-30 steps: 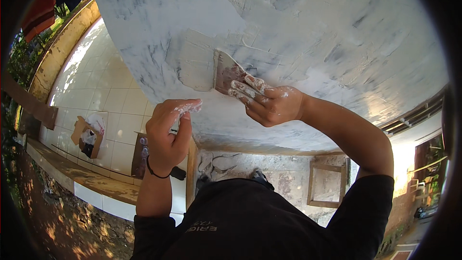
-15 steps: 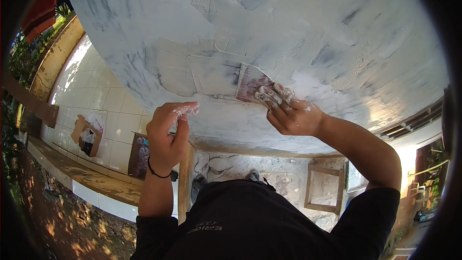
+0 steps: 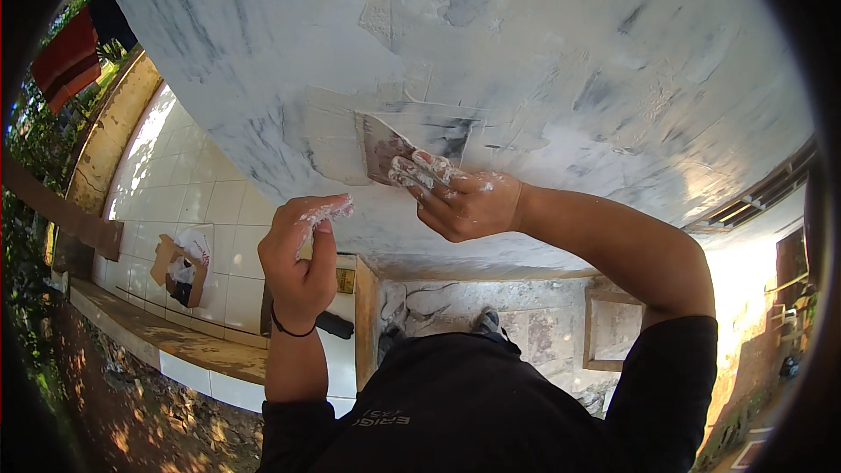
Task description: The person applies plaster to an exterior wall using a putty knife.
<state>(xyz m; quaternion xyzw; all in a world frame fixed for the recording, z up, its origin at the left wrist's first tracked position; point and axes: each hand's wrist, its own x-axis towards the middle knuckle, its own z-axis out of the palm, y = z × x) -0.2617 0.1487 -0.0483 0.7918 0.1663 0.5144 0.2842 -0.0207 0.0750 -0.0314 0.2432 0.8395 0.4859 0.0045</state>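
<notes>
A flat, thin putty spreader (image 3: pixel 382 145) lies against the white, grey-streaked wall (image 3: pixel 561 44). My right hand (image 3: pixel 469 203) is closed on its lower right edge, fingers thickly smeared with white putty. Just right of the spreader, a dark grey streaked patch (image 3: pixel 448 133) shows through the coating. Left of and below the spreader, my left hand (image 3: pixel 298 254) is raised, apart from it. Its fingers are bent together toward the thumb, with white putty on the fingertips; whether they pinch anything more is hidden.
A wooden frame (image 3: pixel 589 333) stands on the rough floor below, right of my feet. To the left, an opened cardboard box (image 3: pixel 180 271) sits on white tiles beside a low wall (image 3: pixel 109 136). A louvred opening (image 3: pixel 753 188) is at the right.
My right hand has drawn the spreader leftward across the wall, and the dark patch now shows behind it. My left hand keeps its bent pose, and the view has shifted slightly.
</notes>
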